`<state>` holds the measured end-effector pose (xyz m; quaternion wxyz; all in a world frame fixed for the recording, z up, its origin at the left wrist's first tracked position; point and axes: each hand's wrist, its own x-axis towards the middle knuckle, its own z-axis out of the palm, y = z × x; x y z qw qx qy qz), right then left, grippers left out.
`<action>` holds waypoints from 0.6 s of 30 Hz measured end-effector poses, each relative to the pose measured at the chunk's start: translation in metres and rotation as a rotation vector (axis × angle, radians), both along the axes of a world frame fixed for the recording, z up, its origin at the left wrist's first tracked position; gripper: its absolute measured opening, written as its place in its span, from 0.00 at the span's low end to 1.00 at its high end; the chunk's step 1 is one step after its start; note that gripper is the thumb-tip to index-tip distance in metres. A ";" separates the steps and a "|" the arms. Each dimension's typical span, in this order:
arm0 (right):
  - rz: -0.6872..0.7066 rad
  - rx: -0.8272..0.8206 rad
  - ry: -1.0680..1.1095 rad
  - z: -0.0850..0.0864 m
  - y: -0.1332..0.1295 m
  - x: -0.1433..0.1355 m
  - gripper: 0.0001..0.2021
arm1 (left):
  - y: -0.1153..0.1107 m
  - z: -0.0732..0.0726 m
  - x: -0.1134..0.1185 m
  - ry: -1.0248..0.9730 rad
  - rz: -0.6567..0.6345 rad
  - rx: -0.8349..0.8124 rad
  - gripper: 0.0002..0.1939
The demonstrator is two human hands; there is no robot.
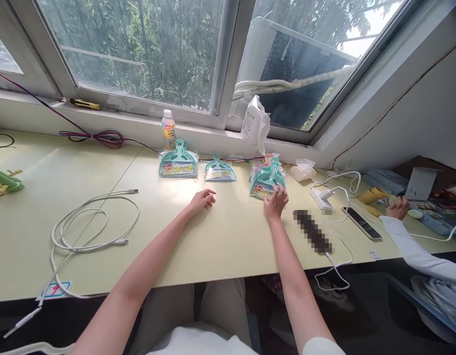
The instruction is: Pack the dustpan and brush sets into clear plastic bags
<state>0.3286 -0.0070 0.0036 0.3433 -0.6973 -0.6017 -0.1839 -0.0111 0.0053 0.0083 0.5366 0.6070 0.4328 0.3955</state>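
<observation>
Three groups of plastic-wrapped teal dustpan-and-brush sets lie near the back of the table (228,246): a left one (179,166), a middle one (219,172) and a right pile (263,183), where a reddish set shows behind the teal. My right hand (275,201) is at the front right edge of the right pile, its fingers curled on the top package. In front of the left and middle sets, my left hand (202,201) rests over the table with loosely bent, parted fingers, holding nothing.
A bottle (168,130) stands behind the left set. A tissue pack (254,121) leans by the window. White cable (96,197) coils at left; power strip (322,197), blurred dark object (312,231) and phone (361,223) lie right. Another person's hand (397,208) is far right.
</observation>
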 end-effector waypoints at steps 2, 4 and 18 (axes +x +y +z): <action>0.212 -0.127 -0.131 0.002 -0.008 -0.030 0.20 | -0.001 0.001 0.000 0.005 0.000 0.002 0.16; 0.382 -0.231 -0.214 0.003 -0.011 -0.051 0.20 | -0.002 0.002 0.000 0.015 0.001 0.005 0.16; 0.120 -0.130 0.054 -0.003 0.048 0.017 0.26 | -0.001 0.001 0.000 0.061 0.000 0.041 0.19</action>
